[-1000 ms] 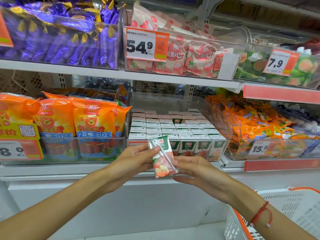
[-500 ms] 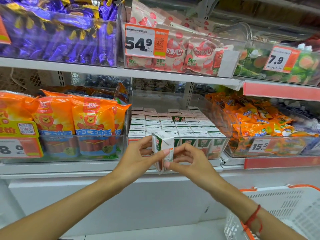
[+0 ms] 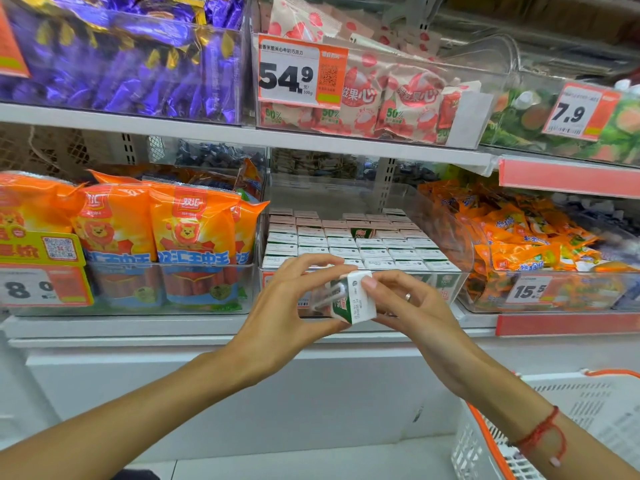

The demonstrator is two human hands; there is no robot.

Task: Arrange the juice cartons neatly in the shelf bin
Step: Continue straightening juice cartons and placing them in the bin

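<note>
Item: one small juice carton [image 3: 353, 299], white and green, tilted, with a wrapped straw on its left face. It is held in front of the clear shelf bin [image 3: 450, 237], just before the bin's front edge and not yet inside it.

Left hand [image 3: 291, 306]: fingers are curled round the carton's left side, with the thumb below.

Right hand [image 3: 412, 306]: the carton's right side is pinched, with a fingertip pressed on its top corner; a ring is worn.

Bin contents: rows of juice cartons [image 3: 360, 247] are stood upright, tops showing; one gap is seen in a middle row.

Adjacent stock: orange sausage packs [image 3: 156, 230] are placed left, orange snack packets [image 3: 519, 237] right. A white basket [image 3: 588, 410] with orange trim is seen at lower right.
</note>
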